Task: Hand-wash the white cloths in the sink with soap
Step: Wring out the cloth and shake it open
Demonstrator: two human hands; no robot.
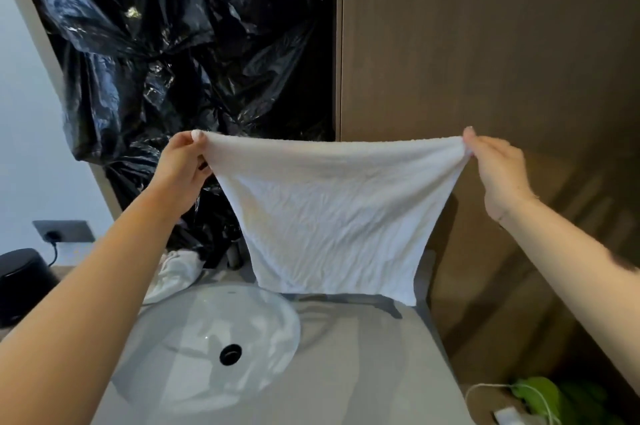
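Nearest the camera, two bare forearms reach forward and up from the lower corners of the view. Below them lies the round white sink (207, 348), sunk in a grey counter (363, 372), with a dark drain (230, 353) near its middle. At the counter's lower right sit a green object (540, 393) and a thin white cable (485, 388). Further out, the left hand (181, 170) pinches the upper left corner of a white cloth (329, 217) between thumb and curled fingers, and the right hand (498, 172) pinches the upper right corner the same way, its other fingers loosely bent. The cloth hangs spread between them, its top edge pulled taut and sagging slightly, its creased body narrowing downward; its lower edge hangs above the counter, behind and to the right of the sink. Beyond the sink's far left rim, a second crumpled white cloth (176, 272) lies on the counter. At far left stand a black rounded appliance (20, 282) and a wall socket (64, 230) with a plug in it. Behind everything, crinkled black plastic sheeting (180, 50) covers the back, beside a brown wood panel (485, 44) on the right.
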